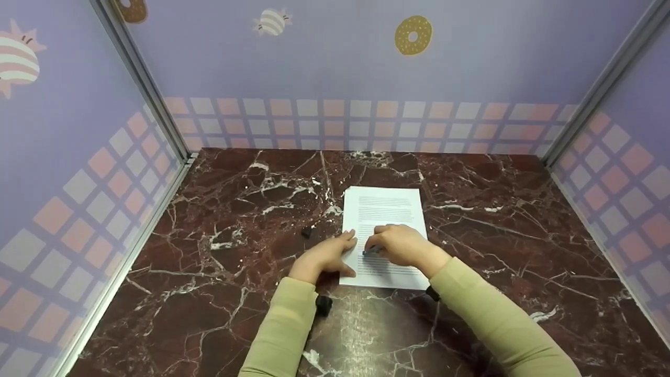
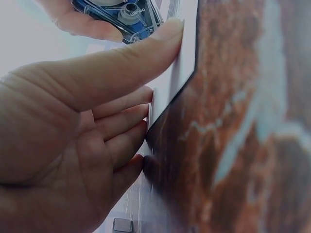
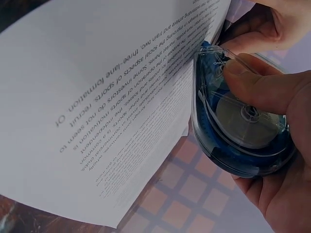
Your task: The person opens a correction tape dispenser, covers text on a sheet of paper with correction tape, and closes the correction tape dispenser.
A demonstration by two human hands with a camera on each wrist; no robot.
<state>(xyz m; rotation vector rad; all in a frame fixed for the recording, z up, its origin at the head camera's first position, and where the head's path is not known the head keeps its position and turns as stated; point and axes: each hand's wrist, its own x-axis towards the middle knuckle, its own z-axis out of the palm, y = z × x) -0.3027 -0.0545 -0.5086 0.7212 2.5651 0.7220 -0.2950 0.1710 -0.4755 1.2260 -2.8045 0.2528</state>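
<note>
A sheet of printed paper [image 1: 387, 207] lies on the dark red marble tabletop, in front of me. My right hand [image 1: 402, 245] grips a correction tape dispenser [image 3: 243, 138] with a clear case and blue inner parts. In the right wrist view the thumb lies on its side, and its tip is right at the lines of text. Along the paper's left edge my left hand [image 1: 327, 255] rests with its fingers extended and spread. The left thumb [image 2: 146, 58] touches the sheet near its lower left corner.
A small black object [image 1: 306, 231] sits on the tabletop [image 1: 251, 293] left of the paper. Purple panels with a checkered band [image 1: 335, 125] enclose the table at the back and both sides. A black wrist device [image 1: 323, 305] is on the left forearm.
</note>
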